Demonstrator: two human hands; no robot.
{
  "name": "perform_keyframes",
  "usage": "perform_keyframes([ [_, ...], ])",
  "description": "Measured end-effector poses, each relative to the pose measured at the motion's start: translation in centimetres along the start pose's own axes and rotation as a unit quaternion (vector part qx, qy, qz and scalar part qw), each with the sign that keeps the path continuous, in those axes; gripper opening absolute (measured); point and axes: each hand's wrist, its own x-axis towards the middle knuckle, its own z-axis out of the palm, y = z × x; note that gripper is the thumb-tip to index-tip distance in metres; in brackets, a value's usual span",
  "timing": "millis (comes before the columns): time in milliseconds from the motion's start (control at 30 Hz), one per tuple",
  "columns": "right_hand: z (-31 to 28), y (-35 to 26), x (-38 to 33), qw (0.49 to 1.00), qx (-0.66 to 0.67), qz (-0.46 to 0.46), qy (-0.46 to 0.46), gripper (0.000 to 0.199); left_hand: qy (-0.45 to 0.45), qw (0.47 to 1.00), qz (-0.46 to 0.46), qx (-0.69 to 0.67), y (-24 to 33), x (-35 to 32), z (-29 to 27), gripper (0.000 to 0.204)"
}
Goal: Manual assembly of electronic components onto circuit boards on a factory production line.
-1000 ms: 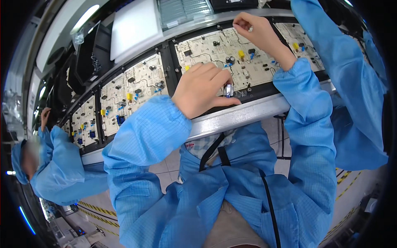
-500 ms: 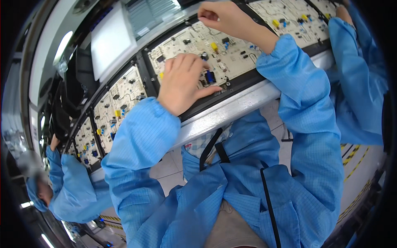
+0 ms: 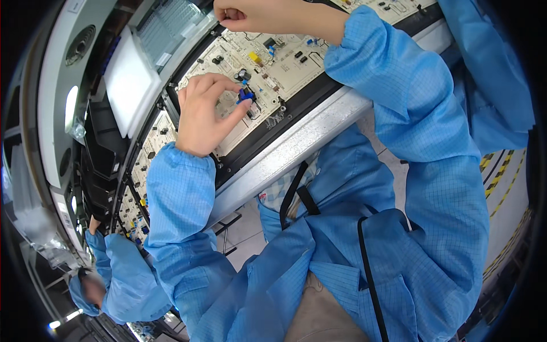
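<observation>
A cream circuit board (image 3: 290, 71) in a black frame lies in front of me, crowded with small parts. Around a blue block-shaped component (image 3: 245, 96) near its front left, the thumb and index finger of my left hand (image 3: 202, 117) close from two sides; the component stands on the board. My right hand (image 3: 242, 14) hovers over the board's far edge with curled fingers pressed together. Whatever those fingers may hold is hidden. Beside the blue component stands a dark round capacitor (image 3: 244, 74), and a yellow component (image 3: 254, 57) sits farther back.
A metal rail (image 3: 285, 145) runs along the near side of the line. More framed boards (image 3: 162, 134) continue to the left, where a co-worker in blue (image 3: 134, 279) works. Another blue sleeve (image 3: 484, 85) is close on my right. A white panel (image 3: 128, 80) stands beyond the boards.
The boards have shifted left in view, and both hands with them. My left thumb and index finger have drawn in onto the blue component. My right hand remains curled, farther left in view.
</observation>
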Motion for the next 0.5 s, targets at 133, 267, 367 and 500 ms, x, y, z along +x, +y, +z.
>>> perform_keyframes([
  [133, -0.1, 0.4, 0.0, 1.0, -0.004, -0.022, 0.002, 0.013, -0.025, 0.998, -0.035, -0.035, -0.4, 0.2, 0.1, 0.026],
  [267, -0.2, 0.6, -0.1, 1.0, -0.004, -0.029, 0.009, 0.013, -0.037, 0.996, -0.064, -0.044, 0.0, 0.3, 0.1, 0.027],
  [367, -0.1, 0.5, -0.2, 0.999, 0.006, -0.034, 0.002, 0.013, -0.039, 0.997, -0.061, -0.027, 0.0, 0.1, 0.0, 0.027],
  [500, -0.5, 0.3, -0.5, 1.0, 0.009, -0.024, 0.004, 0.013, -0.032, 0.998, -0.044, 0.023, 1.2, 0.1, -0.5, 0.026],
])
